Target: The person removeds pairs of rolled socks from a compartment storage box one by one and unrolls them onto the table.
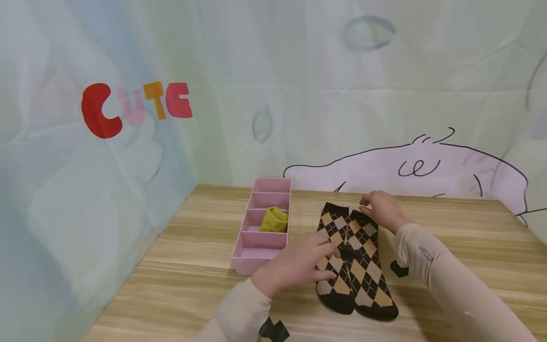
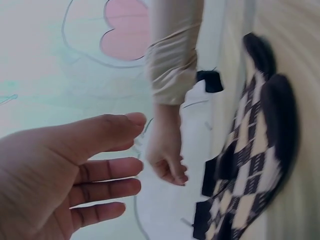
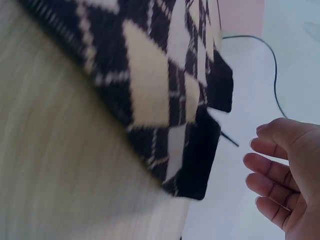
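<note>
A pair of argyle socks (image 1: 356,256), black with tan and beige diamonds, lies side by side on the table, black toes toward me and cuffs at the far end. My left hand (image 1: 301,261) hovers over the left sock, fingers loosely spread with nothing between them; the left wrist view shows that hand (image 2: 100,175) apart from the fabric. At the far end, my right hand (image 1: 384,209) is beside the cuff of the right sock, fingers relaxed. In the right wrist view the same hand (image 3: 285,175) holds nothing, and the black cuffs (image 3: 200,155) are just short of its fingertips.
Left of the socks stands a pink divided box (image 1: 254,263) with several compartments in a row. A rolled yellow-green cloth item (image 1: 275,220) sits in one of them. The wooden table (image 1: 171,285) meets a printed fabric backdrop (image 1: 239,71) behind and at the left.
</note>
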